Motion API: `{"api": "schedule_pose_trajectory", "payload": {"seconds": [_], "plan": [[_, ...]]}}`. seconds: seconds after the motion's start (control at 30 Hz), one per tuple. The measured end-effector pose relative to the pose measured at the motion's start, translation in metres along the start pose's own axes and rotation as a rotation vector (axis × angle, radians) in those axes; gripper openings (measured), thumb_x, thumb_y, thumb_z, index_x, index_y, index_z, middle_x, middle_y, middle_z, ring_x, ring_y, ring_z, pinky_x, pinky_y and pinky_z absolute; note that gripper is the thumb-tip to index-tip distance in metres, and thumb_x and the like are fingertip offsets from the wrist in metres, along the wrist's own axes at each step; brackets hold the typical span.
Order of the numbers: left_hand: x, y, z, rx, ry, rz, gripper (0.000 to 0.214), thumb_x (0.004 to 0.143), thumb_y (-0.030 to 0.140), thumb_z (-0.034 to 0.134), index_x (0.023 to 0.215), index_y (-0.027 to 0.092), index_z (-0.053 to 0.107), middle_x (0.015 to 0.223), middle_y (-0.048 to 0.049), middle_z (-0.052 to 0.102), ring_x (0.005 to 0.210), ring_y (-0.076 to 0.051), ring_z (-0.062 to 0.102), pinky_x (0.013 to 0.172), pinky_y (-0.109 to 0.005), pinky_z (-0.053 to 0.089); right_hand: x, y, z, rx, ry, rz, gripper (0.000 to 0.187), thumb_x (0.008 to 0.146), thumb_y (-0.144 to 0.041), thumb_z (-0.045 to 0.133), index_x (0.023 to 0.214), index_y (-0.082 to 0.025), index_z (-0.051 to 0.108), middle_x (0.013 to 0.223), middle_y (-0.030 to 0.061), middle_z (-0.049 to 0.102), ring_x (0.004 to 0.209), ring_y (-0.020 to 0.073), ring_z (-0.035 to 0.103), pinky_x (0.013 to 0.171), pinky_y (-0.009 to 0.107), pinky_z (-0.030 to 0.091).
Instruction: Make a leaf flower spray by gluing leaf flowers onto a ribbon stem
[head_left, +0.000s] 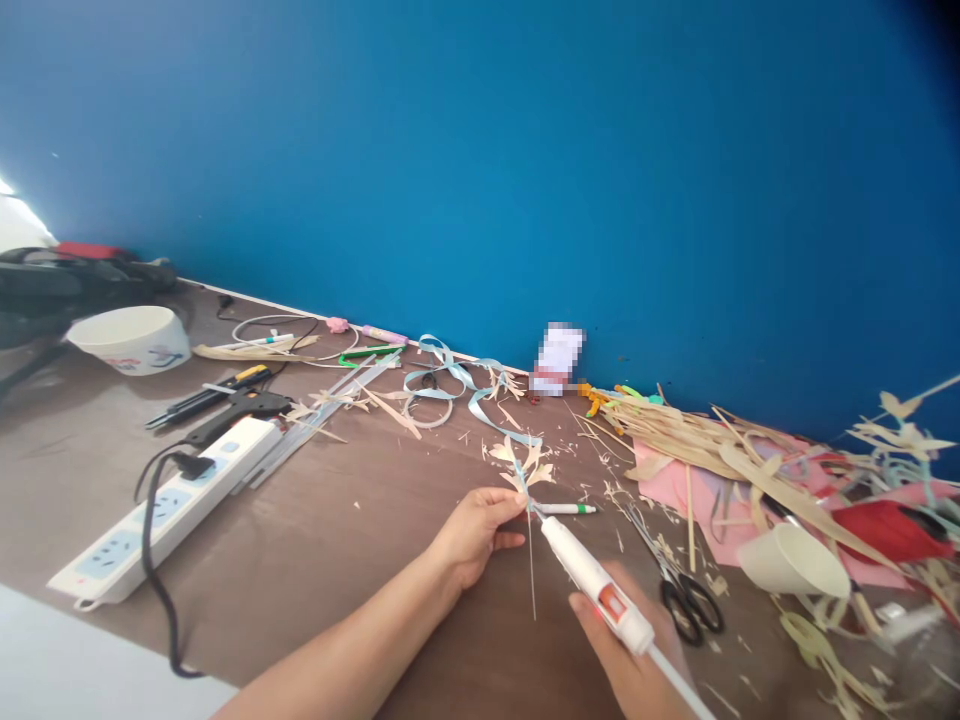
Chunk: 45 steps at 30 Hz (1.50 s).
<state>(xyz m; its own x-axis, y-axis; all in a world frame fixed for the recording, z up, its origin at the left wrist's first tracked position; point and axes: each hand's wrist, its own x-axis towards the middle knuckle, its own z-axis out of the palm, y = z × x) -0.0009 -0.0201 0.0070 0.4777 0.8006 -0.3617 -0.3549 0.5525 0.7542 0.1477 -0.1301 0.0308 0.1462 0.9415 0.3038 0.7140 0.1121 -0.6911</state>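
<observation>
We set the centre of our clock at the pale-petalled flower (529, 470), with 12 o'clock towards the blue wall (480, 180). Nearest to us, at 5 o'clock, the right hand (616, 660) is wrapped around a white pen-shaped tool (589, 575) trailing a white cord; its tip points at the flower's thin stem (533, 580), which hangs towards 6 o'clock. We cannot tell whether tip and stem touch. At 4 o'clock, black-handled scissors (686, 605) lie on the brown counter (337, 520). Further round, between 3 and 4, we see a pale cup (795, 560). At 7 o'clock, the left hand (476, 530) pinches the flower between thumb and forefinger, just below its petals. A white marker (566, 509) with a green band lies just beside the tool's tip. At 9 o'clock we find a white power strip (166, 508), with a black plug (193, 465) seated in it. Beyond its far end, between 9 and 10, lie clear sticks (322, 420) and a black glue gun (244, 407). At 3 o'clock, beige strips (675, 435) are heaped partly over a pink sheet (660, 475). Farther off, at 11, a light blue ribbon (480, 400) lies in loops; between 9 and 10, well apart, stands a white bowl (131, 340).
</observation>
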Motion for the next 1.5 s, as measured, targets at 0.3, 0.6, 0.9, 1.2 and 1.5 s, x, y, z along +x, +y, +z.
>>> {"api": "schedule_pose_trajectory", "payload": {"seconds": [0.3, 0.6, 0.9, 1.2, 1.5], "plan": [[0.0010, -0.0016, -0.0005, -0.005, 0.007, -0.002, 0.026, 0.058, 0.034, 0.072, 0.067, 0.010, 0.066, 0.067, -0.0043, 0.060, 0.063, -0.011, 0.052, 0.054, -0.021, 0.042, -0.0011, 0.0035, 0.0037, -0.043, 0.025, -0.017, 0.029, 0.079, -0.048, 0.045, 0.072, -0.021, 0.052, 0.048, -0.0024, 0.048, 0.040, 0.0109, 0.047, 0.035, 0.018, 0.033], [0.0011, -0.0018, -0.0006, -0.017, -0.004, -0.001, 0.024, 0.058, 0.033, 0.073, 0.066, 0.010, 0.066, 0.067, -0.0042, 0.060, 0.063, -0.011, 0.052, 0.054, -0.021, 0.043, 0.0003, 0.0015, 0.0012, -0.061, -0.028, -0.014, 0.028, 0.080, -0.047, 0.043, 0.073, -0.021, 0.050, 0.052, -0.0021, 0.050, 0.043, 0.0113, 0.048, 0.037, 0.018, 0.033], [0.0000, -0.0009, 0.0007, -0.026, -0.007, 0.004, 0.023, 0.058, 0.031, 0.073, 0.065, 0.010, 0.066, 0.068, -0.0048, 0.059, 0.064, -0.011, 0.051, 0.052, -0.020, 0.044, -0.0043, 0.0061, 0.0045, -0.074, 0.028, -0.020, 0.027, 0.079, -0.046, 0.045, 0.072, -0.021, 0.051, 0.051, -0.0022, 0.050, 0.045, 0.0122, 0.050, 0.038, 0.019, 0.035], [-0.0003, 0.0002, 0.0003, -0.023, 0.012, 0.006, 0.024, 0.056, 0.033, 0.074, 0.064, 0.011, 0.066, 0.067, -0.0050, 0.059, 0.064, -0.012, 0.051, 0.053, -0.020, 0.043, -0.0047, 0.0013, 0.0020, -0.041, 0.028, -0.034, 0.024, 0.080, -0.043, 0.047, 0.075, -0.020, 0.053, 0.051, -0.0020, 0.049, 0.044, 0.0118, 0.049, 0.043, 0.019, 0.040], [-0.0004, 0.0000, 0.0001, -0.023, -0.004, -0.007, 0.025, 0.055, 0.033, 0.074, 0.063, 0.011, 0.066, 0.066, -0.0045, 0.061, 0.062, -0.011, 0.052, 0.053, -0.021, 0.042, -0.0033, 0.0032, 0.0043, -0.053, 0.004, -0.001, 0.028, 0.080, -0.047, 0.045, 0.075, -0.021, 0.054, 0.052, -0.0009, 0.052, 0.045, 0.0125, 0.051, 0.036, 0.019, 0.035]]}}
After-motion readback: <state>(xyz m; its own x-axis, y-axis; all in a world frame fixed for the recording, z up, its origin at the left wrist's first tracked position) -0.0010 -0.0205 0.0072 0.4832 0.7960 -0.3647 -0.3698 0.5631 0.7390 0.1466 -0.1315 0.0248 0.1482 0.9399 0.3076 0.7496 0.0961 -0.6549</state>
